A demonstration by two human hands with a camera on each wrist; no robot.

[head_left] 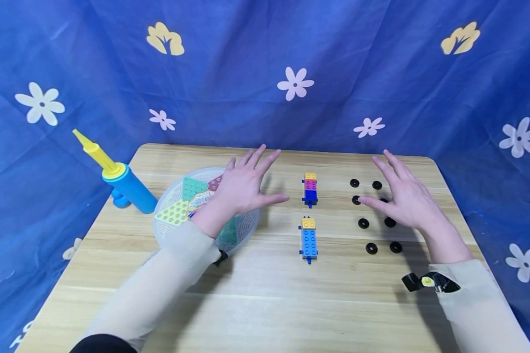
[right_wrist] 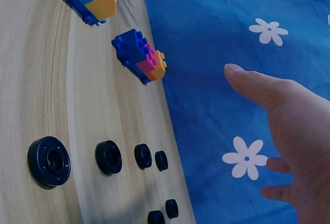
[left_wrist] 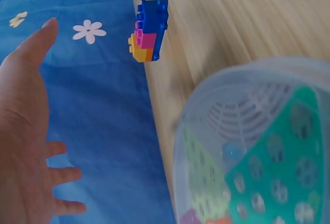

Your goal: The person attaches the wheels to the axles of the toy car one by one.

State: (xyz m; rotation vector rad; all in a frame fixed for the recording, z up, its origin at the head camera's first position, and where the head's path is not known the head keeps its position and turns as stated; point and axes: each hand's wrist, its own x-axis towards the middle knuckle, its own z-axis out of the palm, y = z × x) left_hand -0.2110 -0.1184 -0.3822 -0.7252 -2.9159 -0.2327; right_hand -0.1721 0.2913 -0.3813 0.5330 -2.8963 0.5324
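Note:
Above a round translucent container [head_left: 165, 196] my left hand [head_left: 240, 191] is raised with its fingers spread, holding nothing. My right hand [head_left: 406, 201] hovers over several black toy wheels [head_left: 371, 248], fingers apart and nothing in them. Between the hands stand two toy brick cars without wheels. The farther car [head_left: 310, 189] has yellow, pink and dark blue bricks; the nearer car [head_left: 308, 240] has yellow and light blue ones. In the right wrist view, the wheels [right_wrist: 49, 162] lie flat in two rows, apart from the farther car [right_wrist: 135, 53].
A blue and yellow hand pump [head_left: 130, 186] stands at the table's left edge, beside the container. The container's lid carries coloured perforated triangles [head_left: 172, 213]. Behind the wooden table [head_left: 282, 309] hangs a blue cloth [head_left: 247, 73] with flower prints.

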